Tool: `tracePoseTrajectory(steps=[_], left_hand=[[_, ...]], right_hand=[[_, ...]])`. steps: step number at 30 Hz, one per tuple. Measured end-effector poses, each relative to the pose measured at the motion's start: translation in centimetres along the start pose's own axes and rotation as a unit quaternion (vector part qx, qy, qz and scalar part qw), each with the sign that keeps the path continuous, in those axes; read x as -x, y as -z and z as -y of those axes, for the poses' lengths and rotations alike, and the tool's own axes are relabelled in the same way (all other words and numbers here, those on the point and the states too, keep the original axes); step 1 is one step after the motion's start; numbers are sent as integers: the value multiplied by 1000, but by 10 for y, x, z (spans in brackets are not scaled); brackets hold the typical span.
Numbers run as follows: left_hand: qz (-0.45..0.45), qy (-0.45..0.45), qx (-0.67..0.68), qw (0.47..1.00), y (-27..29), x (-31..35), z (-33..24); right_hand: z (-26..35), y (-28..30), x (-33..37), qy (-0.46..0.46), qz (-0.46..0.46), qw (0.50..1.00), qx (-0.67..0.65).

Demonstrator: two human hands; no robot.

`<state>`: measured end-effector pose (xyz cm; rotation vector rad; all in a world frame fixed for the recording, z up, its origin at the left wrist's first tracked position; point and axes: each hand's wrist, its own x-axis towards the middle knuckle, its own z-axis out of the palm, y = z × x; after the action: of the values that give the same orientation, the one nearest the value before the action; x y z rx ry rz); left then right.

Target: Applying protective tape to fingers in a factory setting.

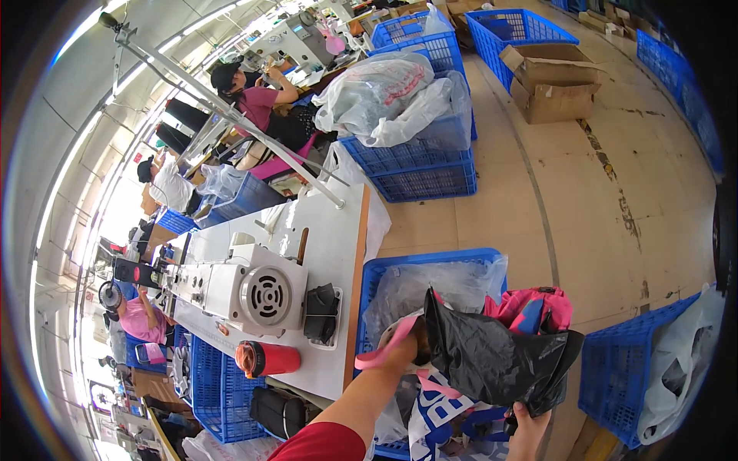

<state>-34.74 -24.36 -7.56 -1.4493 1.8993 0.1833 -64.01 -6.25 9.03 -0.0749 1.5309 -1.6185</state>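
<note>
A black plastic bag (492, 353) is held over a blue crate (461, 257), with pink and blue fabric (534, 307) bulging behind its far side. My left hand (415, 342) reaches to the bag's left end, and its fingers are hidden there. A pink strap (380, 355) loops beside that hand. At the bag's lower right edge, my right hand (529, 432) is closed on the black plastic. Clear plastic (400, 288) lines the crate, and a blue-and-white printed cloth (434, 415) hangs below the bag.
On my left is a white sewing table (327, 230) with a sewing machine (254, 288), a red bottle (269, 359) and a black pouch (321, 311). Stacked blue crates (419, 173) carry stuffed plastic bags. Another crate (623, 376) stands right. A cardboard box (557, 84) lies farther off. People sit at machines.
</note>
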Motion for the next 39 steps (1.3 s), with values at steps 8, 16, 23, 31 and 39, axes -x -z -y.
tracePoseTrajectory(steps=[8,16,23,31,39], left_hand=[[-54,-124,-156,978,62,15,6],[-5,-136,136,981,160,109,2],[-169,-97,587,786,178,211,65],[-184,-165,443,862,170,171,93],[82,-200,558,801,163,148,135]], right_hand=[[18,-16,8,14,25,1000,-12],[30,-29,8,63,68,995,44],[33,-14,16,70,87,974,198],[23,-18,19,111,143,951,252],[42,-35,27,167,155,907,354]])
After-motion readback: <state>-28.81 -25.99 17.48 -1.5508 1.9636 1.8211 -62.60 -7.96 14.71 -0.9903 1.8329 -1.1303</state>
